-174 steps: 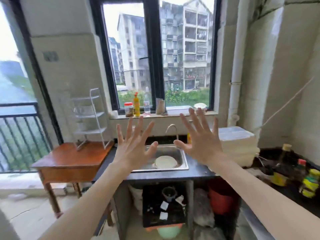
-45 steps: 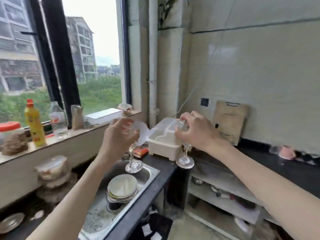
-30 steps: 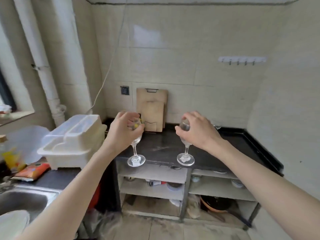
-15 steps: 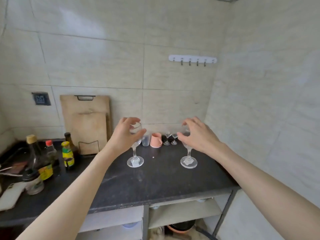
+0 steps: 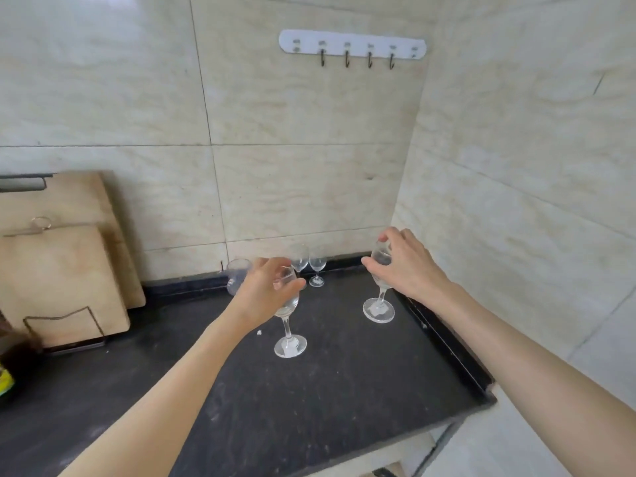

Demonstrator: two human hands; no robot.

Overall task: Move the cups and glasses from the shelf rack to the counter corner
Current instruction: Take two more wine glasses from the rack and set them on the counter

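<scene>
**Mia:** Look at the big black counter (image 5: 309, 401). It is flat, dark and a bit speckled. The tiled wall (image 5: 303, 187) behind it is smooth and pale.

**Ben:** Near the counter's far corner, the right hand (image 5: 407, 270) has its fingers curled round a wine glass (image 5: 379, 290). Closer to us, the left hand (image 5: 265, 292) grips another wine glass (image 5: 287, 315) by its bowl.

**Mia:** Are they down yet?

**Ben:** I can't tell if the feet touch the counter.

**Mia:** They're thin, clear and round, on skinny stems. I think one could tip if let go crooked.

**Ben:** Or bump the two small glasses (image 5: 309, 266) and the tumbler (image 5: 237, 275) at the counter's back edge.
</scene>
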